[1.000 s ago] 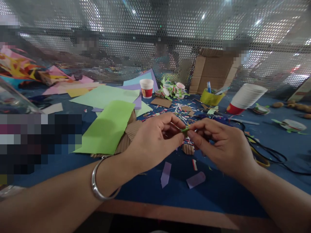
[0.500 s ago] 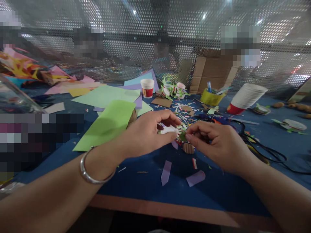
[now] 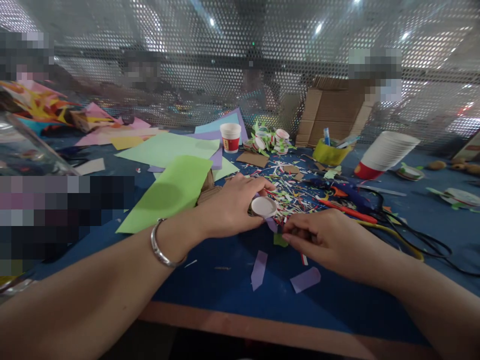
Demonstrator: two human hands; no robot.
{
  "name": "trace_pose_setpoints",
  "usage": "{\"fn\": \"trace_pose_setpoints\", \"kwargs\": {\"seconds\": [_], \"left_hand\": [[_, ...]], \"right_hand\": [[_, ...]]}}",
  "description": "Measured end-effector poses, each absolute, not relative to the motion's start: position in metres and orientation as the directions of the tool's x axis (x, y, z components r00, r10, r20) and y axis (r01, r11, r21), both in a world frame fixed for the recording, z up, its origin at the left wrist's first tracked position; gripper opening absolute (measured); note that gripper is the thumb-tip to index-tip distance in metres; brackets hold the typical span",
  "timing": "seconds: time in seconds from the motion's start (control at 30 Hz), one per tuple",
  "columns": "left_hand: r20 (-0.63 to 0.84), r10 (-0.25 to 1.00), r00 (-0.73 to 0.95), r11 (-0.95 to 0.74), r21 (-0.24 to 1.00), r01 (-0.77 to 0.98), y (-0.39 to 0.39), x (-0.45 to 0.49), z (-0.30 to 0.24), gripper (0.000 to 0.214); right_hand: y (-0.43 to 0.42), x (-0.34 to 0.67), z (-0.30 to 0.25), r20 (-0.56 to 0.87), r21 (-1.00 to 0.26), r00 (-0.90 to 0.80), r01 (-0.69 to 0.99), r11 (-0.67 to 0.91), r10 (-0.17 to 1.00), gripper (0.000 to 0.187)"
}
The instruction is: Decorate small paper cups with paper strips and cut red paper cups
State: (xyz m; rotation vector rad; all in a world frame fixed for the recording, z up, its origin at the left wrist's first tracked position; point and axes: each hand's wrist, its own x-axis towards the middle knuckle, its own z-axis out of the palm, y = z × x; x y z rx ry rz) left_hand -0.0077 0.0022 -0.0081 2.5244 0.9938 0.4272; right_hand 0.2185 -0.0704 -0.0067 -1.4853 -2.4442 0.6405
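My left hand, with a silver bangle on the wrist, curls its thumb and fingers round the side of a small white paper cup bottom. The round face of that piece is turned up, close above the paper scraps. My right hand is closed in a pinch, low over the table. At its fingertips is a small green paper piece; part of it is hidden by the fingers. Two purple paper strips lie on the blue table in front of my hands.
Paper shreds spread behind my hands. A glue gun, red-handled tool and black cable lie right. Stacked paper cups, a yellow holder, another cup and paper turtle-like crafts stand behind. Green sheets lie left.
My left hand has turned the white cup bottom so its round face shows upward. My right hand has moved down and slightly left with the green paper, now covering the small cardboard piece.
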Motion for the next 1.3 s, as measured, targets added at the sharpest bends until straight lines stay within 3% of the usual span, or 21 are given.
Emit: {"fn": "trace_pose_setpoints", "kwargs": {"seconds": [0.1,0.3,0.5,0.77,0.93,1.07,1.17,1.3], "left_hand": [[0.208,0.698,0.685,-0.672,0.520,0.528,0.003,-0.008,-0.006,0.055],[0.313,0.672,0.671,-0.669,0.646,0.369,0.003,-0.013,0.002,0.056],[0.387,0.581,0.716,-0.726,0.643,0.242,0.000,-0.011,0.000,0.055],[0.417,0.582,0.698,-0.632,0.772,0.066,-0.002,-0.009,0.000,0.052],[0.374,0.672,0.639,-0.515,0.856,0.042,-0.012,-0.006,0.006,0.050],[0.334,0.761,0.556,-0.389,0.921,-0.022,-0.014,-0.004,0.010,0.059],[0.147,0.862,0.485,-0.120,0.989,-0.085,-0.012,-0.004,0.011,0.053],[-0.095,0.835,0.542,0.201,0.970,-0.139,-0.013,-0.003,0.013,0.042]], "right_hand": [[-0.070,0.219,-0.005,-0.027,-0.544,-0.426,0.765,0.344,0.904,0.023],[-0.067,0.223,-0.001,0.161,-0.640,-0.209,0.722,0.263,0.965,0.035],[-0.063,0.221,-0.001,0.026,-0.826,-0.142,0.554,0.101,0.990,0.043],[-0.063,0.217,-0.004,-0.096,-0.953,-0.083,0.297,-0.068,0.992,0.044],[-0.062,0.217,-0.005,-0.121,-0.988,-0.108,0.106,-0.109,0.987,0.041],[-0.063,0.216,-0.003,-0.107,-0.993,-0.114,0.059,-0.101,0.988,0.039],[-0.063,0.216,-0.003,-0.102,-0.994,-0.127,0.049,-0.097,0.987,0.039],[-0.063,0.218,-0.004,-0.108,-0.993,-0.123,0.058,-0.101,0.986,0.039]]}}
